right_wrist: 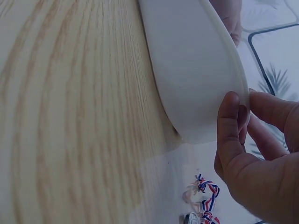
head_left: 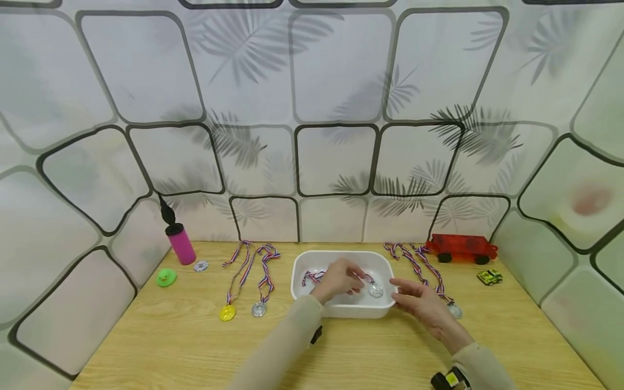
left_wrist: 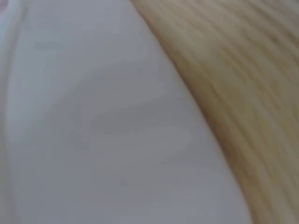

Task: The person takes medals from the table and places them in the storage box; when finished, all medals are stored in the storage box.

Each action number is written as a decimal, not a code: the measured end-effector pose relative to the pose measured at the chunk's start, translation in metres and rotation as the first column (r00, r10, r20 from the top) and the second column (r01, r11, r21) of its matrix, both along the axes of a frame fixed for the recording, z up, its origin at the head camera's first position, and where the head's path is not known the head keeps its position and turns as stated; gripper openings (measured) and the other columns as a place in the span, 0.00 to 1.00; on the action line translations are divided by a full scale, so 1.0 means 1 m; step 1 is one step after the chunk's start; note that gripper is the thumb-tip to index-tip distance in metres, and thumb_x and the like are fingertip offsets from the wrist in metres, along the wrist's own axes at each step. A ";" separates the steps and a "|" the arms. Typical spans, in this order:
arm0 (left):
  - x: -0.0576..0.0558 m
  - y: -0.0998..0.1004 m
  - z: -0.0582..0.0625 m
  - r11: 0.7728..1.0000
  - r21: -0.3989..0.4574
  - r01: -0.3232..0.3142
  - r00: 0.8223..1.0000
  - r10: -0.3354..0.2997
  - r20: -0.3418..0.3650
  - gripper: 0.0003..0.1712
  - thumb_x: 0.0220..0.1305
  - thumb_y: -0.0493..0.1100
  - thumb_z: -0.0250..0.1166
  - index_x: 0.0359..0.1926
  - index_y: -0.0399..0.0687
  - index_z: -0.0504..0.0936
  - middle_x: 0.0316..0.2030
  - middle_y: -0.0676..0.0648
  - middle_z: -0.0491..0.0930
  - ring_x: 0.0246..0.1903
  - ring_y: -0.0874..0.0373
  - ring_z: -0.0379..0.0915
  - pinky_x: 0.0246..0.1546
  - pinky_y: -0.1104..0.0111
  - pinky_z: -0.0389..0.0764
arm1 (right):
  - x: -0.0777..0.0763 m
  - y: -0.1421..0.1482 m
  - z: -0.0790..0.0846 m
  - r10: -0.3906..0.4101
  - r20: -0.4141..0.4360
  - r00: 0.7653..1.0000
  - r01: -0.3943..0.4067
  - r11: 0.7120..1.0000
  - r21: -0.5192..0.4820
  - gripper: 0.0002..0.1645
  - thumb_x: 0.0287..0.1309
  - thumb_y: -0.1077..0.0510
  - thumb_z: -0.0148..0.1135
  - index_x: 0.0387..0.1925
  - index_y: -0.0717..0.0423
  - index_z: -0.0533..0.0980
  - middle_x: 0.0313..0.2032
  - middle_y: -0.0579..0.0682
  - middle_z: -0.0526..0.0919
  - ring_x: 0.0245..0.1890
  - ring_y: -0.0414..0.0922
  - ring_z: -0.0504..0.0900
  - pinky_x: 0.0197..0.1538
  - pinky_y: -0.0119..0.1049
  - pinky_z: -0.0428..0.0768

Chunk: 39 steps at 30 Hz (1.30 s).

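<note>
A white plastic tray (head_left: pixel 358 312) stands on the wooden table, and in it lies a silver medal (head_left: pixel 375 290) with a striped ribbon (head_left: pixel 312 277). My left hand (head_left: pixel 338 279) reaches inside over the ribbon, bent fingers beside it; I cannot tell whether they pinch it. The left wrist view shows mostly the tray's outer wall (left_wrist: pixel 103 116). With thumb and fingertips, my right hand (right_wrist: pixel 261 154) grips the rim at the tray's right end. Another silver medal (head_left: pixel 455 310) lies right of that hand, its ribbon (head_left: pixel 434 273) stretching back.
Left of the tray lie a gold medal (head_left: pixel 227 312) and a silver medal (head_left: pixel 259 309) on ribbons. Further left are a green duck toy (head_left: pixel 166 277), a round chip (head_left: pixel 201 266) and a pink pump (head_left: pixel 181 246). A red wagon (head_left: pixel 460 248) and yellow toy car (head_left: pixel 489 277) stand back right.
</note>
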<state>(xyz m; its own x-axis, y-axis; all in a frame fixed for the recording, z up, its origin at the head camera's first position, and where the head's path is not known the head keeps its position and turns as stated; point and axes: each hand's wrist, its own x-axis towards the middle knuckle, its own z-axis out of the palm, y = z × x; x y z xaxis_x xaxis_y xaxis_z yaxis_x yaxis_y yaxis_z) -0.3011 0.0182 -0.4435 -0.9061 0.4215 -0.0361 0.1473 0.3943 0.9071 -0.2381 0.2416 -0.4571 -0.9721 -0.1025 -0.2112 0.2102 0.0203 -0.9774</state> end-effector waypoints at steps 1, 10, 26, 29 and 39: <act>0.000 -0.003 0.001 1.000 0.003 0.001 1.000 -0.001 -0.002 0.10 0.57 0.31 0.68 0.41 0.33 0.85 0.30 0.41 0.86 0.27 0.51 0.83 0.27 0.62 0.85 | 0.000 0.000 0.000 0.001 -0.002 1.000 -0.001 1.000 0.001 0.35 0.62 0.66 0.62 0.68 0.68 0.63 0.41 0.48 0.73 0.41 0.39 0.78 0.49 0.32 0.83; 0.002 -0.042 0.013 0.998 0.060 0.029 0.999 -0.031 0.019 0.11 0.62 0.38 0.67 0.44 0.36 0.85 0.38 0.35 0.86 0.30 0.52 0.85 0.29 0.59 0.84 | 0.000 0.001 0.000 -0.007 0.007 1.000 0.007 1.000 -0.014 0.34 0.60 0.66 0.65 0.67 0.67 0.65 0.41 0.49 0.72 0.41 0.40 0.78 0.50 0.32 0.83; 0.007 -0.144 0.025 0.990 0.141 -0.019 0.999 0.013 0.044 0.16 0.66 0.41 0.64 0.51 0.36 0.81 0.40 0.40 0.86 0.33 0.58 0.82 0.30 0.68 0.79 | -0.002 0.003 -0.001 0.027 0.028 0.999 -0.028 0.999 0.015 0.26 0.63 0.61 0.63 0.61 0.64 0.74 0.51 0.54 0.79 0.41 0.41 0.83 0.50 0.35 0.84; 0.007 -0.162 0.028 0.991 0.135 -0.026 0.999 0.020 0.047 0.19 0.66 0.42 0.65 0.53 0.34 0.80 0.40 0.43 0.86 0.34 0.57 0.82 0.30 0.67 0.78 | -0.001 0.002 0.002 0.048 0.027 0.998 -0.049 0.998 0.029 0.24 0.65 0.60 0.61 0.61 0.65 0.74 0.57 0.57 0.78 0.42 0.41 0.83 0.50 0.36 0.84; 0.015 -0.208 0.020 0.993 0.108 -0.046 0.998 0.041 0.050 0.20 0.63 0.40 0.67 0.54 0.36 0.79 0.41 0.43 0.86 0.33 0.59 0.79 0.30 0.68 0.77 | -0.003 0.001 0.003 0.040 0.025 0.999 -0.040 0.999 0.020 0.30 0.64 0.61 0.62 0.65 0.66 0.69 0.41 0.49 0.76 0.39 0.40 0.81 0.47 0.34 0.84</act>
